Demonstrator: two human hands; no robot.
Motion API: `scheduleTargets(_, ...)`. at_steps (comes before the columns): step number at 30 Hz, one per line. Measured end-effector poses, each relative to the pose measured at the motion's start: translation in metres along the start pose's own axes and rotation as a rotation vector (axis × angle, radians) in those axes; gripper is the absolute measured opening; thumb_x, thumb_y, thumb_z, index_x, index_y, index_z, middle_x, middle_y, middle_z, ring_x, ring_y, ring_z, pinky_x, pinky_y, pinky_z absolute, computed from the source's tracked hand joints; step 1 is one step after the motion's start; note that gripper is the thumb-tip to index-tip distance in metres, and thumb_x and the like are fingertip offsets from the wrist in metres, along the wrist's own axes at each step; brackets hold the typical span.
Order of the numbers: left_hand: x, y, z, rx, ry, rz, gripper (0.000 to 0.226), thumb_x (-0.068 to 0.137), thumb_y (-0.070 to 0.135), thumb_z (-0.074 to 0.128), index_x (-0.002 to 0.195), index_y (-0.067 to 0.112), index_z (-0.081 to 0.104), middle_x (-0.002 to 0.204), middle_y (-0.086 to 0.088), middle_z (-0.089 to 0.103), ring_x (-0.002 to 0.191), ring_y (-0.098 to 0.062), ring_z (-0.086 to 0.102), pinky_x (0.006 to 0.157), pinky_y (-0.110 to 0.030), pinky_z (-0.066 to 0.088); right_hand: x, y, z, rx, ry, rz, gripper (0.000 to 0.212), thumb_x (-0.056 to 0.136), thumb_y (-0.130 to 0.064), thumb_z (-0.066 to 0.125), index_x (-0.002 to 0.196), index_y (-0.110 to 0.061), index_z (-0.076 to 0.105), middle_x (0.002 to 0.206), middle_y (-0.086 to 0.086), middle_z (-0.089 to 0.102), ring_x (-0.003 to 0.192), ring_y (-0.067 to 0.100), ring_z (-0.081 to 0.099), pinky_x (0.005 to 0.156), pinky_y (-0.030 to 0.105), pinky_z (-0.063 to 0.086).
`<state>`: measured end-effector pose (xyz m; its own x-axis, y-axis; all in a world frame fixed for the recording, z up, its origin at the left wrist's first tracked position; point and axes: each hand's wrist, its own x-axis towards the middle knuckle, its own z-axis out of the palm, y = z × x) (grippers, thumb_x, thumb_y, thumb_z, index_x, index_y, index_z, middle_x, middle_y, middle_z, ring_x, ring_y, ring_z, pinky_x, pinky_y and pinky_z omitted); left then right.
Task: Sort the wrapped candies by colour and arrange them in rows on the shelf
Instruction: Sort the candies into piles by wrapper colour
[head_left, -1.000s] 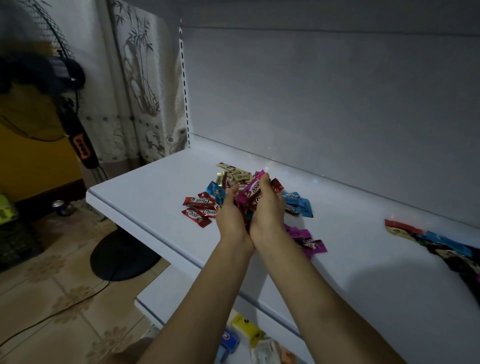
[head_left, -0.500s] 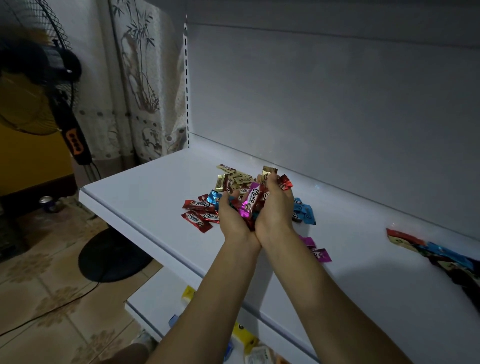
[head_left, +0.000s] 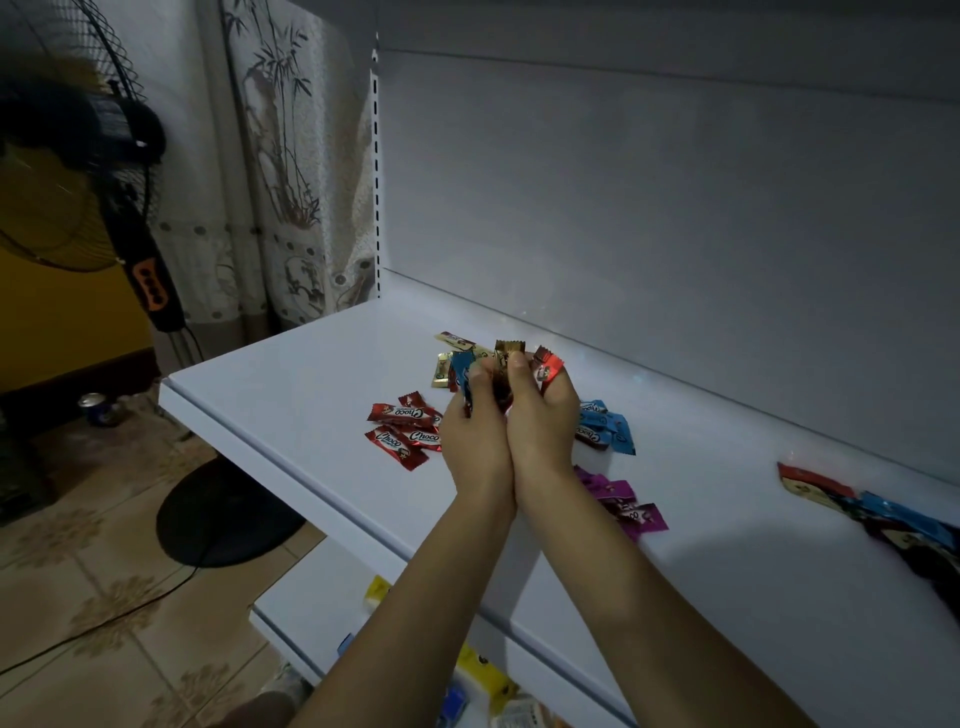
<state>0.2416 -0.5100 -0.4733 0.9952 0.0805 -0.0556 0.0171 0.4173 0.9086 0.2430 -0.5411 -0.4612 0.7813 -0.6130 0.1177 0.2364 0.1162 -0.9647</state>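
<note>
Foil wrappers in blue, gold and red poke up from the handful of candies (head_left: 509, 349) I hold above the white shelf (head_left: 291, 384). My left hand (head_left: 475, 441) and right hand (head_left: 543, 421) are pressed side by side, heels touching. The fingers of both curl up round the bunch, so neither hand is spread flat. How many candies sit inside the grip I cannot tell, since my fingers hide most of them. On the shelf just left of my left hand lie the red candies (head_left: 402, 428), a few overlapping, with "Choco" printed on them. Beyond my fingertips, nearer the back panel (head_left: 675, 208), are the gold candies (head_left: 445, 358). The blue candies (head_left: 605, 428) lie just right of my right hand, partly hidden by it. The purple candies (head_left: 626, 504) sit beside my right wrist, closer to the front edge. Well apart from all these, at the far right of the shelf, a mixed heap (head_left: 883, 519) of red, gold, blue and dark wrappers runs out of view. A lower shelf (head_left: 291, 618) under my forearms carries yellow and blue packets (head_left: 485, 673). To the left stand a pedestal fan (head_left: 150, 280) on its round base, a bamboo-print curtain (head_left: 280, 156), and a drinks can (head_left: 98, 408) on the tiled floor (head_left: 78, 597).
</note>
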Motion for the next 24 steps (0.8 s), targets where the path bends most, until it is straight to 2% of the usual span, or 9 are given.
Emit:
scheduleTargets(3,-0.003,0.004,-0.002,0.014,-0.098,-0.01,0.035,0.098,0.042,0.048,0.1,0.014,0.07,0.09,-0.004,0.074,0.086,-0.016,0.07,0.074,-0.027,0.054,-0.003,0.003,0.001,0.01,0.044,0.007,0.014,0.094,-0.024,0.058,0.098,-0.012,0.063,0.086,-0.002,0.069,0.077,0.005,0.067,0.069,0.021,0.053)
scheduleTargets(6,-0.008,0.007,-0.001,0.0,-0.178,-0.013,0.018,0.095,0.033,0.058,0.1,0.02,0.068,0.097,-0.002,0.073,0.092,-0.014,0.07,0.078,-0.025,0.055,0.003,0.0,-0.003,0.151,0.073,0.162,0.016,0.092,-0.023,0.061,0.101,-0.011,0.064,0.092,0.006,0.07,0.084,0.017,0.069,0.076,0.031,0.057)
scheduleTargets(9,-0.014,0.008,0.003,-0.006,-0.269,-0.026,0.009,0.094,0.02,0.061,0.102,0.022,0.064,0.102,-0.001,0.071,0.095,-0.011,0.068,0.077,-0.02,0.055,0.01,-0.009,-0.012,0.411,0.031,0.396,0.03,0.086,-0.025,0.067,0.109,-0.006,0.065,0.101,0.014,0.071,0.086,0.023,0.071,0.069,0.032,0.058)
scheduleTargets(12,-0.015,0.005,0.006,0.019,-0.31,-0.014,0.015,0.093,0.011,0.061,0.093,0.026,0.063,0.091,0.004,0.072,0.082,-0.004,0.069,0.068,-0.015,0.053,0.013,-0.014,-0.022,0.452,0.023,0.483,0.03,0.081,-0.027,0.071,0.103,-0.006,0.068,0.095,0.012,0.072,0.08,0.021,0.072,0.068,0.032,0.058)
scheduleTargets(14,-0.016,0.002,0.008,0.091,-0.321,-0.004,0.016,0.093,0.012,0.06,0.092,0.027,0.063,0.089,0.003,0.072,0.082,-0.007,0.069,0.069,-0.019,0.053,0.014,-0.015,-0.026,0.426,0.045,0.454,0.027,0.081,-0.025,0.072,0.101,-0.007,0.069,0.089,0.01,0.072,0.073,0.019,0.072,0.063,0.03,0.057)
scheduleTargets(18,-0.018,-0.009,0.008,0.188,-0.305,-0.01,0.014,0.095,0.015,0.056,0.091,0.022,0.067,0.088,-0.005,0.073,0.084,-0.017,0.07,0.076,-0.031,0.056,0.013,-0.01,-0.031,0.386,0.115,0.34,0.014,0.081,-0.02,0.073,0.093,-0.013,0.071,0.093,0.01,0.072,0.082,0.022,0.071,0.072,0.036,0.058)
scheduleTargets(21,-0.018,-0.018,0.002,0.137,-0.213,0.001,0.018,0.097,0.014,0.053,0.088,0.019,0.068,0.078,0.001,0.071,0.074,-0.014,0.067,0.068,-0.029,0.054,0.018,-0.013,-0.03,0.376,0.143,0.26,0.003,0.085,-0.019,0.069,0.087,-0.019,0.071,0.094,0.006,0.072,0.083,0.019,0.068,0.071,0.032,0.057)
scheduleTargets(23,-0.016,-0.02,-0.005,0.148,-0.134,0.026,0.023,0.099,0.017,0.051,0.078,0.019,0.062,0.059,0.01,0.058,0.057,-0.011,0.054,0.058,-0.029,0.045,0.026,-0.017,-0.029,0.35,0.171,0.207,0.005,0.087,-0.018,0.067,0.091,-0.02,0.069,0.093,0.005,0.071,0.078,0.015,0.067,0.063,0.026,0.054)
scheduleTargets(24,-0.014,-0.019,-0.01,0.151,-0.108,0.034,0.025,0.099,0.019,0.05,0.076,0.02,0.06,0.054,0.011,0.052,0.055,-0.01,0.047,0.056,-0.028,0.04,0.031,-0.018,-0.029,0.308,0.164,0.18,0.008,0.088,-0.017,0.065,0.095,-0.018,0.068,0.089,0.004,0.071,0.071,0.012,0.066,0.056,0.021,0.052)
